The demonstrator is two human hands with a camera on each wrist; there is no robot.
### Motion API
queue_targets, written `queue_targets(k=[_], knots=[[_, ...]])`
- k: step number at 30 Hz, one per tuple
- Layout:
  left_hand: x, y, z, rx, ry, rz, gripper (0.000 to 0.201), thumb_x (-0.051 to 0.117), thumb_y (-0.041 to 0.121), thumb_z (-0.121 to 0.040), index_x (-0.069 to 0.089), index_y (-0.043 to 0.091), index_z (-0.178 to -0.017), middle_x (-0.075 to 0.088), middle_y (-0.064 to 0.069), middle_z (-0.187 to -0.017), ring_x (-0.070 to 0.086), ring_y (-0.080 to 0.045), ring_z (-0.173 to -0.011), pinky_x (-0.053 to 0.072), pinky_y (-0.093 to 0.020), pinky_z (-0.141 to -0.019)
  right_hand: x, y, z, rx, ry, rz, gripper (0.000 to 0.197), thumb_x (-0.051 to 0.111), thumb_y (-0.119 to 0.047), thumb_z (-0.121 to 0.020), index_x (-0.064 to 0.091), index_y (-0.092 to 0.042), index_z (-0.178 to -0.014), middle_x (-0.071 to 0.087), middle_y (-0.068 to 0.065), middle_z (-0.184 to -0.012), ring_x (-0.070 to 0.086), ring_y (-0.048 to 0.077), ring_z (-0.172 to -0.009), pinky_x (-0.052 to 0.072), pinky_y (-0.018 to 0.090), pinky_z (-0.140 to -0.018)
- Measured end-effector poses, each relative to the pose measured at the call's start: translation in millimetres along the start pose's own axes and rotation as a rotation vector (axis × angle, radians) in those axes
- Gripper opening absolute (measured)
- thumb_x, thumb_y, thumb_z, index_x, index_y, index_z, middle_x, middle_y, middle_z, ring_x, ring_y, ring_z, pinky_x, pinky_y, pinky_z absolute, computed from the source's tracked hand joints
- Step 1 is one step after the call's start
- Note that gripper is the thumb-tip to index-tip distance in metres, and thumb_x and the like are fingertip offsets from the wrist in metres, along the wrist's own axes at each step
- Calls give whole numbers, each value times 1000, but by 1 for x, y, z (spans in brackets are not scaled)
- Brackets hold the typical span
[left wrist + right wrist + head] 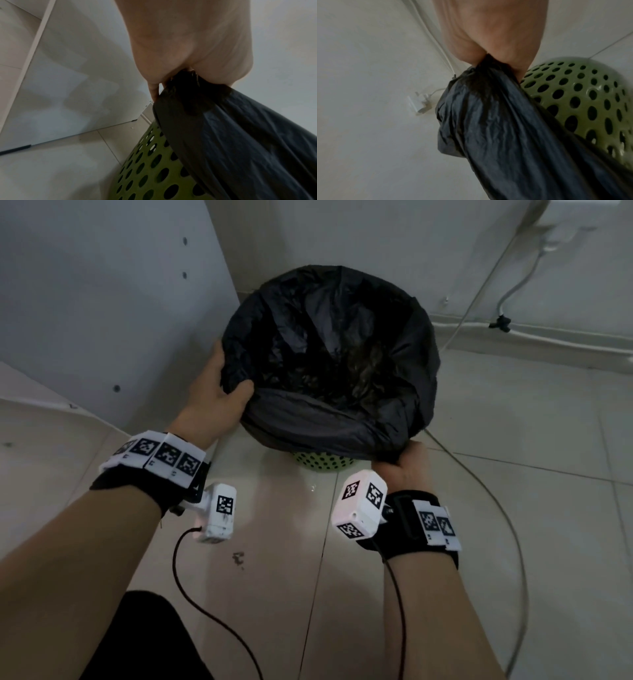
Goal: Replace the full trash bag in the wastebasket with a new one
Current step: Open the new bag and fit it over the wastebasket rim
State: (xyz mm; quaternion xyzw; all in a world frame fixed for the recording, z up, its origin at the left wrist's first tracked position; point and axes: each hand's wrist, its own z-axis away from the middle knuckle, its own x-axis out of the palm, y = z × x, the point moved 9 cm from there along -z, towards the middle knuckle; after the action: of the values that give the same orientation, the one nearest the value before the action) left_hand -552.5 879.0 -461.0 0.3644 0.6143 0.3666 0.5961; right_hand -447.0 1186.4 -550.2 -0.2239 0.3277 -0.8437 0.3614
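Note:
A black trash bag (pixel 329 354) lines a green perforated wastebasket (pixel 323 463) on the tiled floor; its folded-over top hides most of the basket. Dark rubbish lies inside. My left hand (pixel 219 392) grips the bag's rim at the left, thumb inside the opening. My right hand (pixel 409 462) grips a bunch of the bag's edge at the near right. The left wrist view shows the left hand (pixel 187 56) pinching gathered bag plastic (pixel 240 135) above the basket wall (pixel 145 175). In the right wrist view the right hand (pixel 493 40) clutches bunched bag (pixel 505 128) beside the basket (pixel 582 97).
A white cabinet panel (pixel 102 302) stands close on the left. The wall (pixel 376 234) is behind the basket, with a cable (pixel 479 296) running down it and a thin wire (pixel 507 525) curving over the floor at the right. Open tiles (pixel 291 542) lie in front.

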Motion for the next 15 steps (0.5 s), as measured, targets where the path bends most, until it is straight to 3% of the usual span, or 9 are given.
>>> queue_targets(k=[2, 3, 4, 5, 7, 9, 11, 13, 15], knots=[[-10, -2, 3, -78, 153, -42, 89, 62, 47, -91, 16, 13, -159, 36, -6, -159, 39, -9, -140, 36, -39, -119, -2, -12, 6, -126, 22, -64, 27, 61, -16, -79, 62, 4, -96, 69, 20, -91, 57, 19, -113, 45, 28, -74], [-10, -2, 7, -115, 197, -40, 89, 62, 50, -91, 17, 16, -159, 36, -5, -159, 40, -9, -140, 37, -37, -117, 0, -13, 9, -104, -6, -272, 36, 63, -21, -84, 64, 2, -111, 70, 19, -106, 61, 27, -117, 48, 30, -85], [-5, -1, 9, -115, 192, -14, 86, 63, 53, -89, 23, 19, -157, 41, -2, -156, 43, -8, -138, 39, -36, -116, 16, -10, 12, -50, -173, -499, 44, 61, -33, -89, 62, -2, -121, 67, 18, -117, 60, 32, -120, 48, 38, -97], [3, 3, 12, -92, 149, 17, 82, 65, 54, -87, 30, 23, -154, 47, 3, -152, 47, -7, -136, 41, -37, -114, 28, -3, 7, 89, -233, -712, 55, 58, -47, -90, 60, -6, -126, 65, 16, -122, 59, 34, -121, 46, 46, -104], [15, 2, 12, -58, 54, 24, 81, 66, 48, -83, 29, 29, -153, 49, 8, -149, 47, -8, -136, 41, -40, -115, 34, -5, 6, 100, -270, -651, 65, 61, -59, -85, 61, -12, -129, 66, 12, -126, 62, 31, -119, 45, 50, -105], [13, -1, 5, -60, 3, -2, 79, 60, 41, -82, 27, 33, -153, 47, 7, -150, 46, -12, -138, 39, -43, -116, 30, -4, 3, 31, -262, -415, 44, 59, -46, -92, 65, -13, -120, 72, 8, -116, 69, 23, -107, 52, 43, -98], [7, 1, -4, -47, -12, 19, 73, 56, 35, -84, 31, 29, -153, 50, 5, -148, 48, -13, -136, 40, -44, -116, 28, -4, 1, -30, -280, -283, 26, 46, -30, -102, 68, -15, -102, 77, -1, -90, 72, 14, -90, 54, 35, -88], [1, 1, -8, -31, 9, 59, 71, 54, 30, -85, 33, 24, -153, 51, 3, -146, 48, -14, -135, 40, -44, -116, 29, 2, 4, -13, -336, -331, 26, 55, -19, -92, 77, -8, -84, 75, -3, -73, 71, 11, -82, 49, 34, -88], [1, -1, -8, -35, 29, 86, 73, 55, 31, -84, 33, 22, -153, 50, 2, -146, 49, -13, -135, 40, -43, -116, 32, 12, 7, 87, -339, -246, 28, 63, -12, -75, 71, 11, -90, 67, -6, -63, 59, 9, -89, 49, 26, -79]])
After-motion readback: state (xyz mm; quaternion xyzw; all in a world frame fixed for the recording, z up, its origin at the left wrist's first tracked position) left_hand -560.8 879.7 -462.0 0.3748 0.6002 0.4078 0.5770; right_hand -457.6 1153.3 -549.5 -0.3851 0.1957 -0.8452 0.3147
